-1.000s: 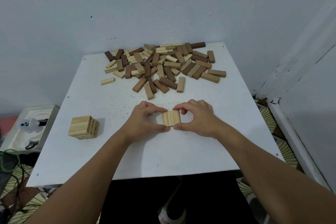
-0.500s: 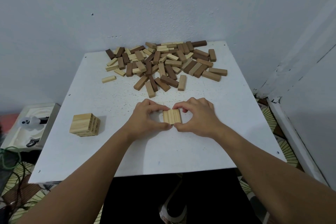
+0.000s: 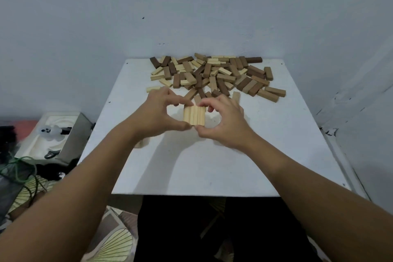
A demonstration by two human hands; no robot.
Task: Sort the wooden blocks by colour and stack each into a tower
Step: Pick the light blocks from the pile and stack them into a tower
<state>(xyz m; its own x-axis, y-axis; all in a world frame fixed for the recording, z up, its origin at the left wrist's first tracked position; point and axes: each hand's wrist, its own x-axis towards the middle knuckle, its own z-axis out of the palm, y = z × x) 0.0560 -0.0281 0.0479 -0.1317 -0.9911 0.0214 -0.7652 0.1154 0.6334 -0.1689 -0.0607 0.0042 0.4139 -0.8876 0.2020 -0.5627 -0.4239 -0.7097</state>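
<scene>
Moved: both hands and the three pale blocks (image 3: 194, 117) sit higher up now, nearer the pile, and the small tower seen at the left before is now hidden behind the left arm.
Left hand (image 3: 158, 116): its fingers (image 3: 182, 102) and thumb are closed on the left side of the pale blocks.
Right hand (image 3: 225, 122): its fingers (image 3: 205, 103) and thumb pinch the right side of the same blocks.
Pale blocks: three of them, side by side and touching, held between the two hands. I cannot tell if they rest on the counter or are lifted off it.
Pile (image 3: 214, 75): lots of pale, tan and dark brown blocks, all mixed up, at the far end of the counter by the wall.
Lone block (image 3: 153, 89): pale, lying flat just left of the pile, near the left hand.
Counter (image 3: 212, 168): white and square, with tiny dark specks. Its near half is bare.
Wall (image 3: 191, 6): plain pale blue-grey, with a corner at the right.
Floor (image 3: 112, 240): a mat with a fan pattern.
Left side: a white tray (image 3: 51, 132) with a small white toy (image 3: 50, 132) in it, and a green cord (image 3: 19, 168) lower down.
</scene>
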